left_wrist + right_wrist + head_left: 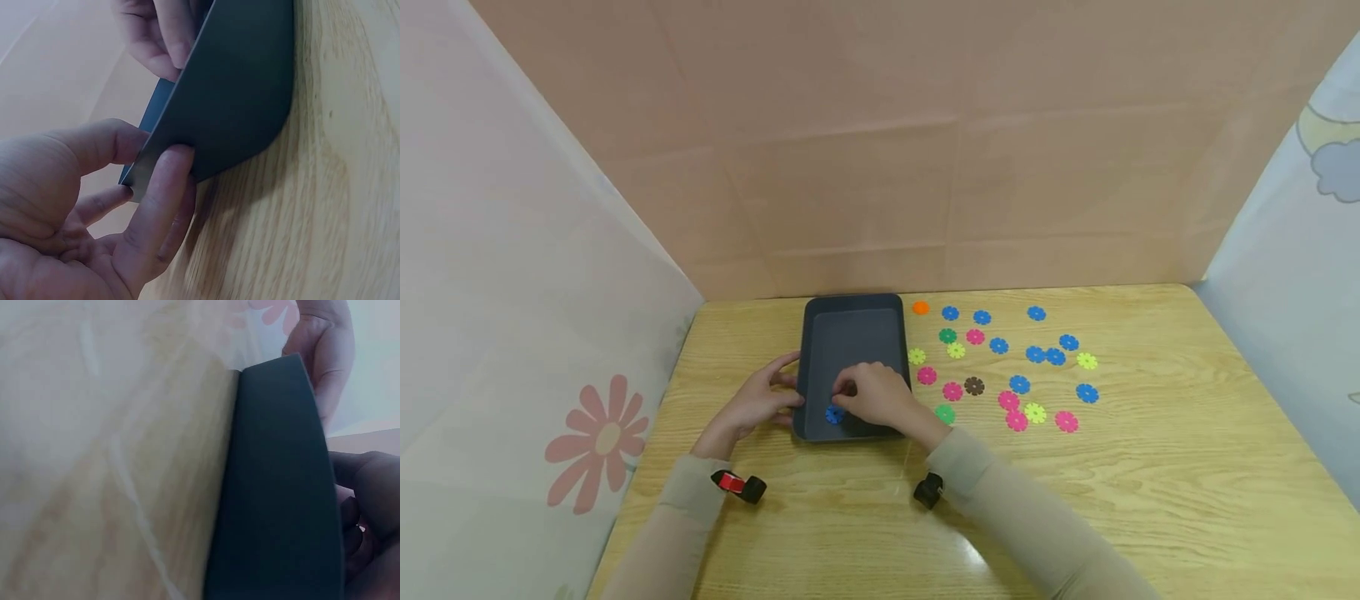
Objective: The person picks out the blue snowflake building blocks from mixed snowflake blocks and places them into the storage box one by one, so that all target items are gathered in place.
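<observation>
Head view, tray: a dark, shallow tray (853,333) sits on a wooden table (1187,467), with one blue disc (834,414) visible inside, near the close end.
Head view, loose discs: more than twenty loose discs (998,346) in several colours lie right of the tray, so the work seems barely begun.
Head view, right hand: the right hand (876,396) is over the tray, fingertips bunched narrowly just above the blue disc; whether they pinch anything, I cannot tell.
Head view, room: the tray's far half shows bare floor; its far end nears the back wall (865,200). A yellow disc (917,356) lies just beside the right rim. Bare wood shows in front.
Left wrist view, left hand: the left hand (112,206) grips the tray's raised wall.
Right wrist view, rim: the wall hides the right fingertips.
</observation>
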Tool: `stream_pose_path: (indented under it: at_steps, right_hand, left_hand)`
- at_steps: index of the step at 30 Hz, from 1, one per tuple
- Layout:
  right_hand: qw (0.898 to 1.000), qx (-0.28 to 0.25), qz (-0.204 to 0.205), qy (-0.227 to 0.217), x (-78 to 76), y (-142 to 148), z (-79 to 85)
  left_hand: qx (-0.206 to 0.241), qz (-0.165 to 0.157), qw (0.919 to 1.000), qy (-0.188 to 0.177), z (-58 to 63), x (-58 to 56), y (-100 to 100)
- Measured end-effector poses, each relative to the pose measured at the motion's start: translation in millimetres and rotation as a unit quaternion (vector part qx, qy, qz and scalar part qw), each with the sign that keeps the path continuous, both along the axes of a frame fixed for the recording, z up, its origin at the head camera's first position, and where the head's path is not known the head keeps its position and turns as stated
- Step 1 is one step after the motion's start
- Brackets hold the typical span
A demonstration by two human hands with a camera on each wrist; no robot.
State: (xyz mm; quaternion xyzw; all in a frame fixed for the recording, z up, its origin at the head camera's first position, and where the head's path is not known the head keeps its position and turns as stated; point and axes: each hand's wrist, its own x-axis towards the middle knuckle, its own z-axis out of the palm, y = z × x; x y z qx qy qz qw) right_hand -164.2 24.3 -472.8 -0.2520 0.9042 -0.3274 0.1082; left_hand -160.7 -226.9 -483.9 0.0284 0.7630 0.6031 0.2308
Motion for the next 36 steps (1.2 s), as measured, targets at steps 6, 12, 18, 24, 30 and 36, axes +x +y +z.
stream_pose_path:
  at_steps: [6, 12, 18, 24, 30, 36]
  right_hand:
    - [1.000, -0.016, -0.003, 0.003, -3.6, 6, 10.1]
    - [0.999, -0.039, -0.016, 0.016, -13.7, 15, 14.6]
    - [0.996, -0.067, -0.041, 0.040, -25.4, 28, 17.3]
    - [0.992, -0.084, -0.084, 0.037, -38.7, 46, 24.1]
    - [0.987, -0.099, -0.117, 0.042, -56.6, 71, 26.6]
    - [0.982, -0.107, -0.153, 0.032, -77.3, 97, 22.8]
  left_hand:
    - [-0.003, 0.002, 1.0000, -0.002, -0.1, -0.7, 1]
    - [-0.002, 0.005, 1.0000, -0.002, -0.2, -1.5, 1]
    - [0.000, 0.005, 1.0000, -0.001, -0.6, -1.9, 2]
    - [-0.009, 0.009, 0.9999, -0.001, 0.3, -1.1, 3]
    - [-0.005, 0.008, 1.0000, -0.001, -0.3, -0.4, 2]
    - [-0.005, 0.008, 1.0000, 0.003, -0.9, -0.7, 3]
